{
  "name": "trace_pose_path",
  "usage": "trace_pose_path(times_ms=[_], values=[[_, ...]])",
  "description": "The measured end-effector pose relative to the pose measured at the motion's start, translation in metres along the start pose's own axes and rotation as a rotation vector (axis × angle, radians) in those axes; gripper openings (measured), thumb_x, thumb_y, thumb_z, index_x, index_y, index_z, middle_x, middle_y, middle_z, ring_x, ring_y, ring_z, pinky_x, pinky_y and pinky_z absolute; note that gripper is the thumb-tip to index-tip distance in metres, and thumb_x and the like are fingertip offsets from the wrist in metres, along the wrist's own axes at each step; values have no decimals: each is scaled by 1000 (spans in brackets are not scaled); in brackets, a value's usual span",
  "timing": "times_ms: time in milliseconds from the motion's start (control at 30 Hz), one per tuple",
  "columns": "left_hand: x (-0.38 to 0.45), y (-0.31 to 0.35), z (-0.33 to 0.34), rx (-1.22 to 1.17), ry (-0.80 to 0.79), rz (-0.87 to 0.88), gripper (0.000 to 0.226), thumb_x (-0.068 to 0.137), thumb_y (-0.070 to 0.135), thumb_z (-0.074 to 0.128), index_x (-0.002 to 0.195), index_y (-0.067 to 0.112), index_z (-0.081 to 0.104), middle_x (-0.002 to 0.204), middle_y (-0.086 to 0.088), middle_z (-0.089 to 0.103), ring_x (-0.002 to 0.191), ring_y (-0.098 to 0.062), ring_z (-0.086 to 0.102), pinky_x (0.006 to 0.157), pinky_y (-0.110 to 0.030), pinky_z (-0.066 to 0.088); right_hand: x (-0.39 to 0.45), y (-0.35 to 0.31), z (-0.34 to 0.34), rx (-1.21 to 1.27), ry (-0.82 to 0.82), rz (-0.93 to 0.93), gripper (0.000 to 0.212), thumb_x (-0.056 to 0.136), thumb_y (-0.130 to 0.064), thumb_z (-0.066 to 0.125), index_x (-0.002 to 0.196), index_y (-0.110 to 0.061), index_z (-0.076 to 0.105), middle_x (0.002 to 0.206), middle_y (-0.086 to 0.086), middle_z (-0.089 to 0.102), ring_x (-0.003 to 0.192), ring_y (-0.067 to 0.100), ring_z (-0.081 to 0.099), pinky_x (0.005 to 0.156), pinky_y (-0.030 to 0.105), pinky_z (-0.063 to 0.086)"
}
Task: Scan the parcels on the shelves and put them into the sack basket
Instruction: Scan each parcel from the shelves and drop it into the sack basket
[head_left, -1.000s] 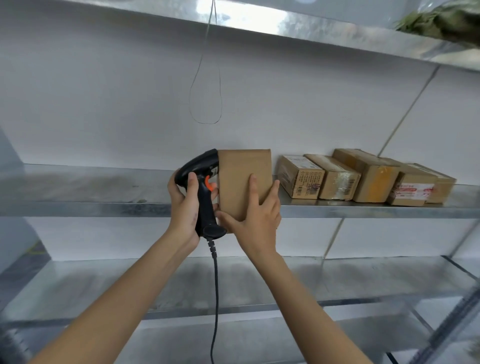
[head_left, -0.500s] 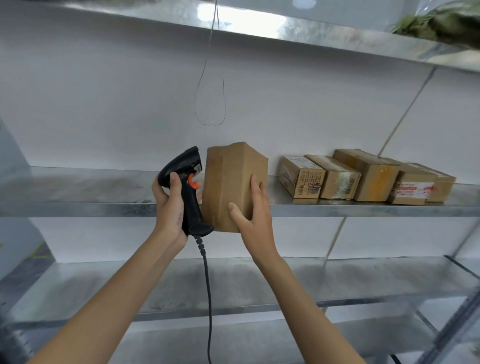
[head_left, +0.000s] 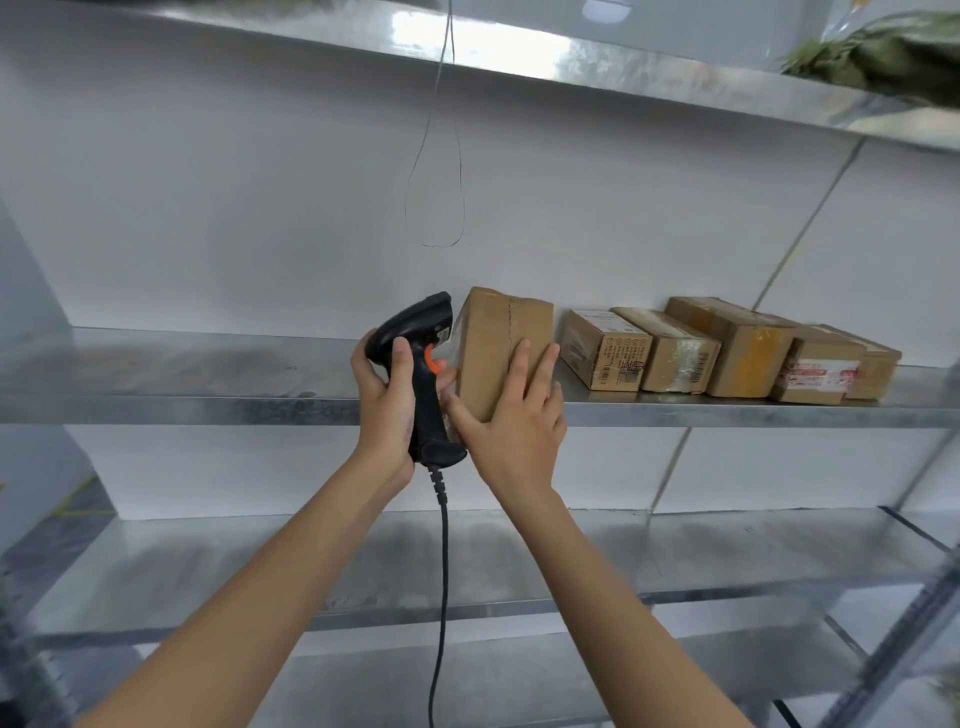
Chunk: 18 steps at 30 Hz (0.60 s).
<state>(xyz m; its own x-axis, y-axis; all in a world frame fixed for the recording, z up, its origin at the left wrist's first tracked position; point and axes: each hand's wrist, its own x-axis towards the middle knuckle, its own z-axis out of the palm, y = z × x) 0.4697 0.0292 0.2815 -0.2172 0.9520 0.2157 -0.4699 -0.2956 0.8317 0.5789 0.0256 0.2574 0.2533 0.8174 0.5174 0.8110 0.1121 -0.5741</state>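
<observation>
Right hand (head_left: 511, 421) holds a brown parcel (head_left: 501, 348) upright in front of the middle shelf (head_left: 182, 408), fingers spread over its near face and thumb hooked under its lower left corner. Left hand (head_left: 387, 400) is wrapped round the grip of a black scanner (head_left: 423, 364), whose head sits just left of the parcel's upper left edge and points at the taped left side. The parcel's long axis runs up and down, so the face the scanner must read is the narrow one turned toward it; whether a barcode lies there cannot be told. The two hands almost touch below the parcel, and the scanner's cord (head_left: 441, 597) hangs straight down between the forearms.

Right of the held parcel, five more boxes (head_left: 727, 353) stand in a row on the same steel shelf, close together. A lower shelf (head_left: 675, 561) shows beneath the parcel, an upper one (head_left: 519, 57) above, and a white wall behind. No sack basket is in view.
</observation>
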Motion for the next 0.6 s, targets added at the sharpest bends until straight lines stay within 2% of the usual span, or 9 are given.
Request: trace_pose_path(times_ms=[67,133,233,267,333,467,533,600], values=[[1,0,-5,0,22,-27,37,106,40,49,139,32,34,106,-7,73,99,-26,75,83,-45,60,0,1,-3,67,52,8,94,87,-65,49,160,-24,7,169,6,-5,137,41,31,111,52,29],[2,-2,-12,25,45,-43,36,105,41,49,137,33,36,107,-7,73,100,-24,75,80,-43,61,-1,6,-7,211,78,30,85,83,-58,45,159,-31,16,169,-3,5,132,35,35,110,50,33],[1,-7,-22,74,64,-24,26,105,42,49,129,40,39,97,3,73,87,-12,75,72,-34,63,-9,12,-12,614,49,63,73,84,-46,50,153,-45,29,165,-14,18,137,15,33,113,48,37],[0,-8,-26,93,63,-10,25,105,42,49,128,42,39,94,5,72,82,-8,74,70,-33,63,-13,14,-13,724,45,69,70,84,-42,51,151,-47,33,163,-15,22,139,12,33,113,48,39],[-4,-10,-32,112,33,28,29,105,41,50,131,42,39,100,2,72,83,-8,74,71,-34,62,-22,17,-14,865,50,76,64,85,-37,52,147,-49,39,161,-14,30,142,13,37,111,48,43],[-18,-11,-44,219,-75,154,30,105,37,49,129,50,37,105,-5,73,87,-9,74,66,-22,58,-40,27,-15,953,65,78,56,86,-33,53,137,-55,42,157,-16,37,139,11,43,110,46,45],[-28,-11,-49,286,-99,229,31,105,35,49,127,54,37,117,0,66,92,-5,73,69,-17,57,-51,32,-14,931,80,65,57,87,-32,53,138,-54,41,158,-16,36,140,9,42,111,45,44],[-40,-11,-55,340,-110,260,35,101,40,51,128,54,36,125,2,62,98,-7,73,74,-18,57,-64,37,-13,911,88,49,57,88,-32,54,139,-52,40,159,-15,34,142,9,39,112,47,43]])
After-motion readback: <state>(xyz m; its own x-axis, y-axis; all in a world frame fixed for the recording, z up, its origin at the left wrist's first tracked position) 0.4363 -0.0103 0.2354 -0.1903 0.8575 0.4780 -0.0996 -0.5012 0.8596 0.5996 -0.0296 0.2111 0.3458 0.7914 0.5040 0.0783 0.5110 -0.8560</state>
